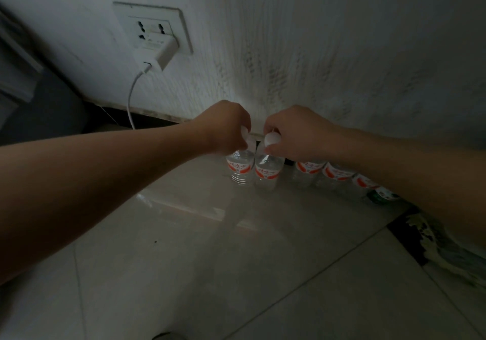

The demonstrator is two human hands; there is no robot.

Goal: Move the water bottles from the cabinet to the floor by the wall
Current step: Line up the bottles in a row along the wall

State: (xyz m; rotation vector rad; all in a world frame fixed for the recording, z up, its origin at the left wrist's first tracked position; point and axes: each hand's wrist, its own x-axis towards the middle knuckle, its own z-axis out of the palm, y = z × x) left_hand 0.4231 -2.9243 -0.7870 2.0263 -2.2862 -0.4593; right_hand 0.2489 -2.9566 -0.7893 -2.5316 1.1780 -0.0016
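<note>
Forearms [105, 182] over tiled floor [210, 260], left grip [226, 126] and right grip [294, 134] each tight round a bottle cap [271, 138].

Left forearm [105, 179], right forearm [410, 161] bare to frame edge; left hand [226, 126], right hand [297, 133] bare.

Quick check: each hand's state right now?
Left hand: grips the left bottle by its top.
Right hand: grips the right bottle by its top.
</note>
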